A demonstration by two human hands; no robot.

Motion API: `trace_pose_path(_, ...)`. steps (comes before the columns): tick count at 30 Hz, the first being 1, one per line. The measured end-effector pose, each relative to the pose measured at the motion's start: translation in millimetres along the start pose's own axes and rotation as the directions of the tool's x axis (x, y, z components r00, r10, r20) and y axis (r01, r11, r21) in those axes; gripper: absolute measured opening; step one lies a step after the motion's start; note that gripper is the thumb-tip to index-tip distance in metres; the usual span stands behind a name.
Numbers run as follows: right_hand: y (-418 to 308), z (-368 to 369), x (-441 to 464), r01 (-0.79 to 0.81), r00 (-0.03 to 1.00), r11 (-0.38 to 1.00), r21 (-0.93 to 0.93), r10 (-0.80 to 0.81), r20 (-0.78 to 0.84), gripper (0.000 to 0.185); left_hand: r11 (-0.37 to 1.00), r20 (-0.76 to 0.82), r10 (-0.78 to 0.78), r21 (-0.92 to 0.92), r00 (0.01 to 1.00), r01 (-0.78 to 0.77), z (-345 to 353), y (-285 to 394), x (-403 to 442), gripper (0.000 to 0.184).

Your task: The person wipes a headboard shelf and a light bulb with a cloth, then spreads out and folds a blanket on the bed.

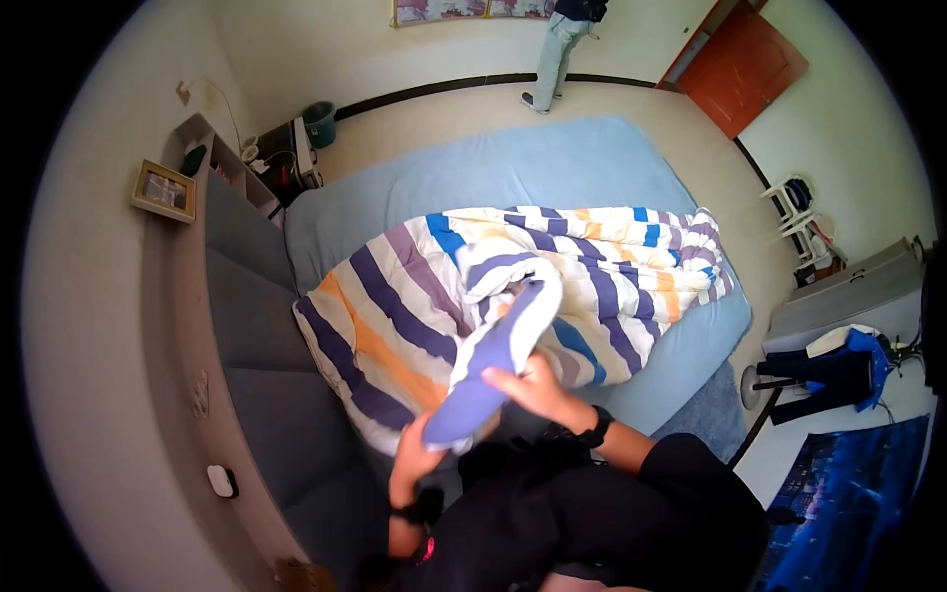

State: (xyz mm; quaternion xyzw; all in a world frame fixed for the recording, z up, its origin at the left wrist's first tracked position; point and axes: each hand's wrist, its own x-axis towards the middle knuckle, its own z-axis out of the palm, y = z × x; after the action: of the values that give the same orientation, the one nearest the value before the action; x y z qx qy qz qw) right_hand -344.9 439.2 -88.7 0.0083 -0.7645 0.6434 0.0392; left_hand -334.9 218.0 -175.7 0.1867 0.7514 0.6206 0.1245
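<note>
A striped quilt (380, 345) in white, purple, orange and blue lies bunched across the bed. One part of it is lifted towards me as a raised fold, slightly blurred. My left hand (418, 452) grips the near corner of that fold, its fingers partly hidden behind the cloth. Further along the same fold, my right hand (538, 388) pinches the side edge, with the thumb on top and the other fingers mostly underneath.
Light blue sheet (473, 163) covers the bed. A grey padded headboard (261, 326) with a shelf runs along the left. Another person (557, 59) stands beyond the bed. White chairs (789, 200), a grey cabinet (838, 291) and hung clothes (838, 375) are at right.
</note>
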Motion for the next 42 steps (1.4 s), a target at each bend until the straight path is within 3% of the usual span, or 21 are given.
trace_pose_path(3,-9,50,8,0.310,0.860,0.935,-0.170,-0.199,0.470,0.027,0.805,0.253,-0.431,-0.326,0.866,0.496,-37,-10,-77,0.032)
trace_pose_path(5,42,103,-11,0.373,0.618,0.925,0.075,-0.309,0.723,0.043,0.610,0.332,-0.601,-0.397,0.727,0.686,-36,-6,-117,0.035)
trace_pose_path(7,88,128,-39,0.254,0.157,0.963,-0.087,0.048,0.986,0.048,0.650,0.403,-0.669,-0.091,0.624,0.755,-29,-64,-175,0.055)
trace_pose_path(8,103,132,-53,0.241,0.083,0.966,-0.098,0.080,0.993,0.047,0.552,0.366,-0.769,-0.034,0.524,0.833,-27,-72,-185,0.048)
trace_pose_path(10,113,136,-63,0.251,-0.012,0.961,-0.119,0.126,0.992,0.044,0.744,0.480,-0.567,-0.051,0.670,0.666,-24,-121,-188,0.044)
trace_pose_path(11,117,139,-64,0.246,-0.030,0.963,-0.108,0.119,0.992,0.044,0.719,0.523,-0.641,0.152,0.562,0.679,-37,-135,-169,0.046)
trace_pose_path(12,118,138,-64,0.269,0.025,0.943,-0.197,0.197,0.980,0.042,0.643,0.371,-0.690,-0.078,0.621,0.762,-49,-92,-133,0.041)
trace_pose_path(14,118,132,-63,0.319,0.167,0.907,-0.275,0.232,0.958,0.038,0.782,0.039,-0.622,0.073,0.782,0.619,-51,-108,-89,0.051)
trace_pose_path(16,121,135,-69,0.359,0.145,0.891,-0.277,0.240,0.960,0.038,0.745,0.033,-0.667,0.029,0.745,0.666,-51,-118,-31,0.072)
trace_pose_path(19,104,135,-66,0.353,0.048,0.900,-0.254,0.254,0.966,0.037,0.852,0.263,-0.522,0.117,0.811,0.510,-18,-98,56,0.106)
trace_pose_path(22,132,146,-74,0.446,0.082,0.893,-0.055,0.020,0.996,0.036,0.803,0.446,-0.583,0.443,0.679,0.399,36,-132,78,0.092)
trace_pose_path(23,104,136,-57,0.386,0.033,0.902,-0.191,0.193,0.981,0.032,0.792,0.484,-0.583,0.516,0.653,0.326,44,-141,82,0.081)
trace_pose_path(25,128,121,-59,0.102,0.075,0.990,0.101,-0.109,0.991,0.025,0.798,0.540,-0.551,0.565,0.636,0.212,53,-143,80,0.062)
trace_pose_path(26,117,98,-53,0.055,0.274,0.996,0.063,-0.076,0.959,0.025,0.936,0.493,-0.321,0.293,0.809,0.193,50,-143,68,0.054)
trace_pose_path(28,108,43,-34,-0.060,0.657,0.998,-0.005,0.044,0.753,0.021,0.952,0.528,-0.275,0.031,0.804,0.305,36,-151,49,0.045)
trace_pose_path(30,150,-5,-24,-0.298,0.928,0.948,0.108,0.261,0.267,0.024,0.891,0.545,-0.377,-0.008,0.749,0.454,5,-85,29,0.041)
trace_pose_path(33,213,-89,-3,-0.592,0.706,0.802,0.082,0.565,-0.427,0.076,0.834,0.681,-0.263,-0.195,0.684,0.515,-5,-60,-18,0.050)
trace_pose_path(35,196,-102,3,-0.641,0.398,0.388,0.662,0.906,-0.145,0.105,0.945,0.626,-0.129,-0.157,0.769,0.286,-3,-32,-34,0.046)
trace_pose_path(39,232,-100,2,-0.778,0.403,0.179,0.602,0.878,0.259,0.099,0.949,0.771,-0.158,-0.055,0.617,0.312,3,-10,-49,0.028)
trace_pose_path(40,250,-94,-1,-0.797,0.259,0.039,0.602,0.923,0.283,0.088,0.948,0.773,-0.175,-0.036,0.610,0.318,4,-10,-52,0.027)
trace_pose_path(42,270,-80,-16,-0.895,0.293,0.175,0.410,0.924,0.247,0.073,0.966,0.763,-0.173,0.007,0.623,0.259,4,-14,-55,0.022)
